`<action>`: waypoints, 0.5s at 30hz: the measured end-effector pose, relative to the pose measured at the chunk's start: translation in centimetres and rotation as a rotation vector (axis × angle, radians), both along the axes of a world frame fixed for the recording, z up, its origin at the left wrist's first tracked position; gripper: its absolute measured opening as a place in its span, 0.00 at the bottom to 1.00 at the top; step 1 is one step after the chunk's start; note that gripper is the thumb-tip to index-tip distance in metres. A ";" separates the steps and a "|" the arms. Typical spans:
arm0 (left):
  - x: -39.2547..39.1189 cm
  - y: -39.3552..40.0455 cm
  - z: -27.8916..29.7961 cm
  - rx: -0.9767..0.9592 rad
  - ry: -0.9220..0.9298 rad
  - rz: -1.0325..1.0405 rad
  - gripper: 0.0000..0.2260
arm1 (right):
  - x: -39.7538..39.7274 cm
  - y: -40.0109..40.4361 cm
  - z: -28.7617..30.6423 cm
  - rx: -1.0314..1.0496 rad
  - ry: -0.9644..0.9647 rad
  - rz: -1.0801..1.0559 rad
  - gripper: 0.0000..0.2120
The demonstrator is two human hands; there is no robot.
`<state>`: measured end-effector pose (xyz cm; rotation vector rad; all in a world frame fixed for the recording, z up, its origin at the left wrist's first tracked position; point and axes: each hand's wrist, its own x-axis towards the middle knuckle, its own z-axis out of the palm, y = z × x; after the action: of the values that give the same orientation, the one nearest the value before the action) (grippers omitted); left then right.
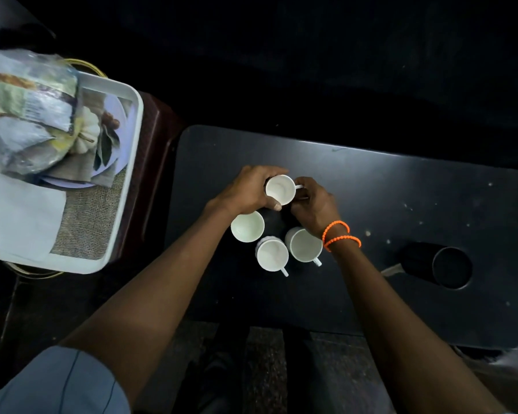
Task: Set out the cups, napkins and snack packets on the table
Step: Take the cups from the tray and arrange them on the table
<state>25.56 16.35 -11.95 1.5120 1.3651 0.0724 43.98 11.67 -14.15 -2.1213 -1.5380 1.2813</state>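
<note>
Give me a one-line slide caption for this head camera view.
Both hands, left hand and right hand, hold a white cup beyond three cups on the dark table.

- There is a single view, from a wide-angle camera worn on the person's head.
- It looks steeply down, almost straight onto the dark desk point(371, 204), which fills the centre and right of the frame.
- The camera is close: both forearms run up from the bottom edge, and the hands meet just above the frame's centre.
- Wide-angle bending shows at the edges; the white tray point(132, 162) at upper left looks curved.
- The floor shows along the bottom, between the arms.
</note>
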 end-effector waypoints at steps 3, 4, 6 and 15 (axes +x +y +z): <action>0.4 -0.4 0.7 -0.003 0.052 0.008 0.40 | 0.3 -0.8 0.6 -0.033 0.035 -0.048 0.29; 0.7 -0.9 1.1 0.026 0.069 0.048 0.39 | 0.6 -1.1 1.0 -0.026 0.037 -0.083 0.30; 1.8 -3.2 2.3 0.179 0.117 0.198 0.32 | 1.2 -2.1 1.7 0.011 0.024 -0.189 0.29; 8.1 -14.9 5.0 0.013 0.177 0.537 0.16 | 2.7 -8.8 2.5 0.075 -0.030 -0.236 0.14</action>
<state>33.69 1.46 -6.99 1.1458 1.8884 0.2886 46.65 2.83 -11.67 -2.2050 -1.2781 1.1000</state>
